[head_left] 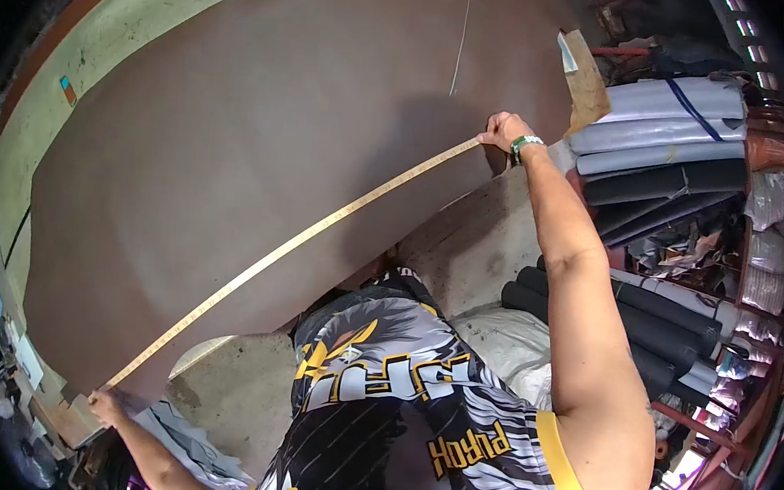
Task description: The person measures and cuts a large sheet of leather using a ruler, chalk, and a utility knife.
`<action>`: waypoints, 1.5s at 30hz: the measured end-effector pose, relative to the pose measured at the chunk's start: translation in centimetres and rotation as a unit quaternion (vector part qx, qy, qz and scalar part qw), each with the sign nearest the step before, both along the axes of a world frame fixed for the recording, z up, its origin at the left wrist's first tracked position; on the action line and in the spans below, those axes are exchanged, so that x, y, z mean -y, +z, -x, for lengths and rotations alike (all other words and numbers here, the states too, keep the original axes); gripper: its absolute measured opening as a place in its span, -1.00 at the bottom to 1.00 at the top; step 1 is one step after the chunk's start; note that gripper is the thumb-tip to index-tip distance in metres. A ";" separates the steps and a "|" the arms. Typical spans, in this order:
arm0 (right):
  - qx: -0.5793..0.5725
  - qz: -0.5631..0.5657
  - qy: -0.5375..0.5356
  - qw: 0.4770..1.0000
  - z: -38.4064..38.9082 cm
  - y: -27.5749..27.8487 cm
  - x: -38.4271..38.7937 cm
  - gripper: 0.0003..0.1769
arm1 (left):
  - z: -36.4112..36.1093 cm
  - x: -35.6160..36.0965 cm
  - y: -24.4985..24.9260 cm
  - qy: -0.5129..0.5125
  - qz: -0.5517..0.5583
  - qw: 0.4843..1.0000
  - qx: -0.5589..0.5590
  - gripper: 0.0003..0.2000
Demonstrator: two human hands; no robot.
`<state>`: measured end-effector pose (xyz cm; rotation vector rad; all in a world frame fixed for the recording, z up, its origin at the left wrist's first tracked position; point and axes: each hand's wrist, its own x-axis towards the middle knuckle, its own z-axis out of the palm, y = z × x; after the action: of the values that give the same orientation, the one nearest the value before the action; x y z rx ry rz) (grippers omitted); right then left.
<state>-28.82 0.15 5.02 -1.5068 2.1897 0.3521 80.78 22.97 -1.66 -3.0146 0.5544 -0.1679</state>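
Note:
A yellow measuring tape (296, 240) is stretched diagonally over a large brown sheet of material (237, 113) that covers the table. At the lower left, my left hand (106, 409) has its fingers closed on one end of the tape, near the table's edge. My right hand (509, 130), with a green and silver watch on the wrist, pinches the other end near the sheet's right edge. Between the hands the tape curves slightly. A thin pale line (461, 43) shows on the sheet near the top.
Rolls of grey and black material (664, 128) are stacked at the right, with darker rolls (653, 325) below. A brown piece (586, 90) lies at the sheet's upper right edge. A small blue and orange object (68, 90) rests on the pale table border (104, 43).

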 end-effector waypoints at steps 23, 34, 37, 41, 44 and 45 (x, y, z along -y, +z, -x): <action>0.209 -0.026 0.094 0.973 6.7 1.1 1.5 -0.54 | 92.5 13.7 2.7 -0.681 0.210 0.663 -0.228 -0.71; 0.292 0.098 0.114 0.944 28.0 1.9 3.5 -0.70 | 93.1 13.8 2.9 -0.662 0.207 0.674 -0.253 -0.68; 0.184 0.176 0.000 0.967 32.5 2.9 2.9 -0.75 | 92.8 13.9 2.5 -0.660 0.212 0.669 -0.268 -0.67; 0.469 0.251 -0.257 0.807 34.3 4.1 2.0 -0.72 | 92.2 13.9 2.0 -0.652 0.236 0.662 -0.285 -0.63; 0.582 0.243 -0.209 0.748 27.4 4.4 1.8 -0.70 | 92.1 14.0 2.8 -0.634 0.247 0.660 -0.318 -0.64; 0.583 0.219 -0.220 0.751 23.7 5.2 2.0 -0.71 | 92.0 14.2 2.8 -0.631 0.256 0.656 -0.325 -0.64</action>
<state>-52.50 -1.83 10.22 -0.8552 1.4529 -1.0627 -11.27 8.80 1.10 -2.2321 2.9449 0.8602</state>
